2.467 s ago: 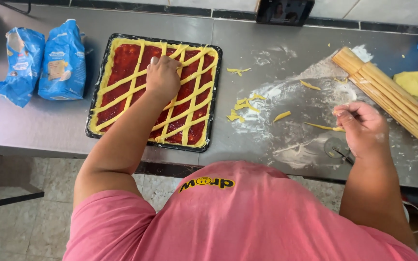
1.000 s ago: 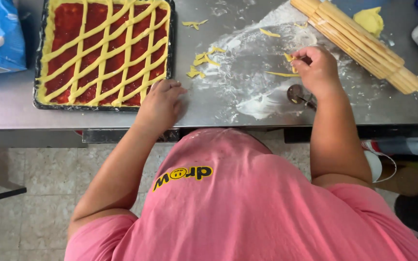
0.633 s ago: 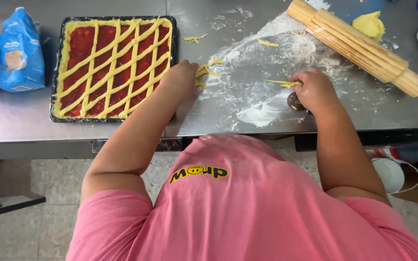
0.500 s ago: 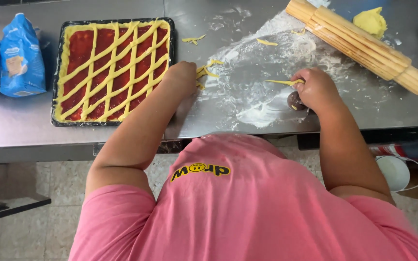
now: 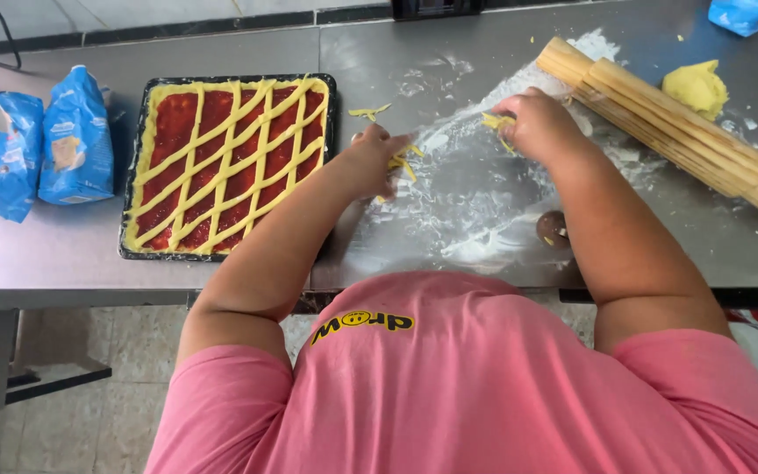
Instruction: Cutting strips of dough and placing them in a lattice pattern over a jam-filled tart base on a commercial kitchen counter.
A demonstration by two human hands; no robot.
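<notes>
A grey steel desk point(image 5: 63, 254) fills the upper half of the frame, its near edge running straight across the middle above a tiled floor.

At the far left sit two blue crinkled paper bags point(image 5: 41, 140), well apart from my work. Just right of them lies the black rectangular baking tray point(image 5: 331, 132) with its red jam tart under a yellow dough lattice point(image 5: 225, 162).

My left hand point(image 5: 370, 162), in the upper centre, rests just beside the tray's right rim, its grip pinching together over short yellow dough scraps point(image 5: 401, 162). I would do best to sweep these lightly toward myself, keeping clear of the lattice so nothing smears.

The floured patch of the desk point(image 5: 458, 202) between my hands is the open room I have. A small dark round pastry wheel point(image 5: 553, 228) lies near the desk's front edge, close under my right forearm; I should mind not to knock it off.

My right hand point(image 5: 537, 123) is closed on a few yellow dough strips point(image 5: 495, 121), touching the long ridged wooden rolling pin point(image 5: 677, 123) that slants toward the right edge. Beyond it sits a pale yellow lump of dough point(image 5: 699, 86).
</notes>
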